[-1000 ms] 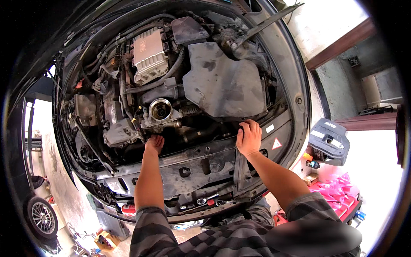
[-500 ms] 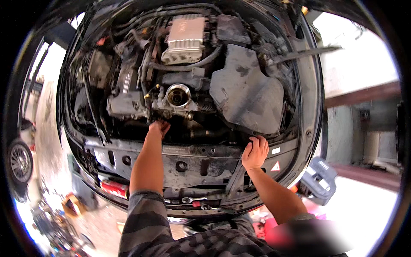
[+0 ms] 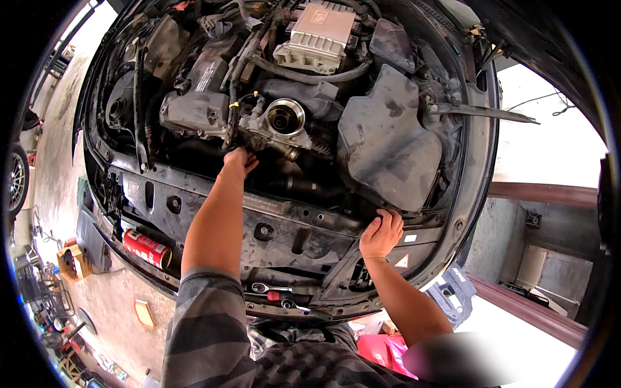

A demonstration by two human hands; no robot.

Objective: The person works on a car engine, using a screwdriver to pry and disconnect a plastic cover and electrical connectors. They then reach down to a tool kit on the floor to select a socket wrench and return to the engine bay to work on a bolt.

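My left hand [image 3: 238, 161] reaches into the dark gap at the front of the car engine, just below and left of a round open metal throttle body [image 3: 284, 118]. Its fingers are bent in among the parts; their tips and whatever they grip are hidden. A wiring harness [image 3: 234, 113] runs down to that spot. My right hand [image 3: 381, 234] rests over the rear edge of the black front panel [image 3: 336, 249], fingers laid on it and holding nothing. Just beyond it sits a large black plastic housing [image 3: 391, 145].
A red can [image 3: 147, 249] lies in the front recess at left. Two ratchets, one a bare metal ratchet [image 3: 270, 288], lie on the front ledge. A metal-cased module [image 3: 320, 32] tops the engine. A prop-like black bar [image 3: 482, 113] juts out right. A cardboard box [image 3: 74, 262] stands on the floor.
The view has turned and shifted, so the engine sits a little differently in the picture. Both hands stay at about the same places on the car.
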